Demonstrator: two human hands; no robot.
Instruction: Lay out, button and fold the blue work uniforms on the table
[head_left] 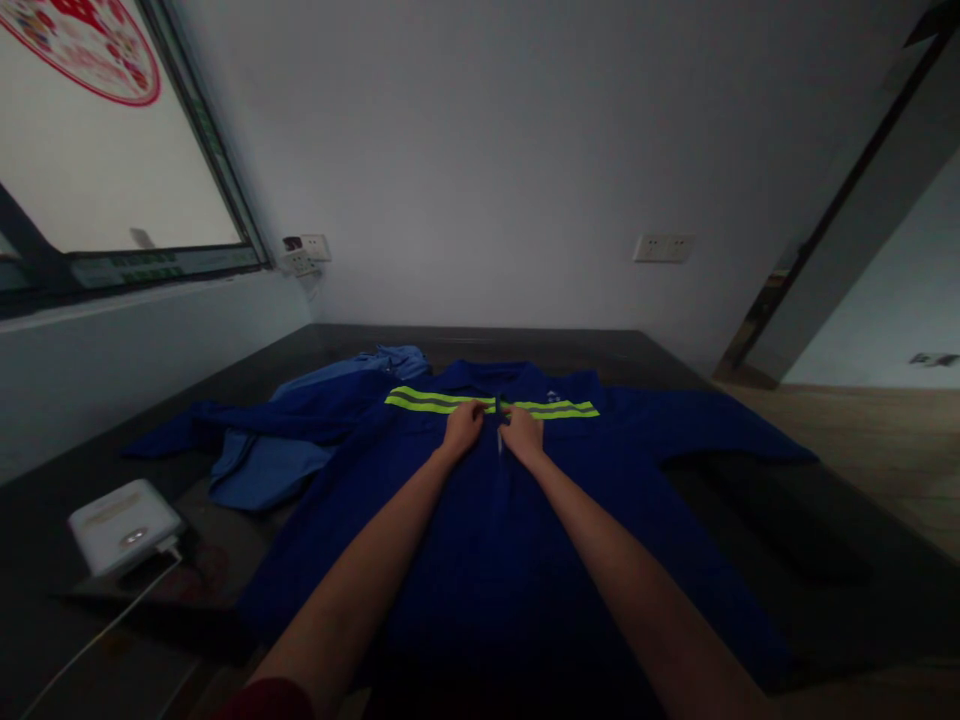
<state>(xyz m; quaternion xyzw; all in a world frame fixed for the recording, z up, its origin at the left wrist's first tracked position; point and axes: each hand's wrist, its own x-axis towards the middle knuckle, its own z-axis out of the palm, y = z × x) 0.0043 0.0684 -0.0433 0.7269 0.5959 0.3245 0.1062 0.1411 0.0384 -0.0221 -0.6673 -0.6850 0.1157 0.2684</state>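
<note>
A dark blue work jacket [487,540] with a yellow-green reflective stripe [420,401] across its chest lies spread flat, front up, on a dark surface. Both my arms reach out over it. My left hand [463,425] is closed on the jacket's front just below the stripe. My right hand [523,433] is closed beside it, pinching the front opening at the zipper. The two hands almost touch at the jacket's centre line.
A lighter blue garment [300,450] lies crumpled to the left of the jacket. A white power bank [124,525] with a cable sits at the near left. A window [112,180] is on the left wall, and sockets [664,247] on the far wall.
</note>
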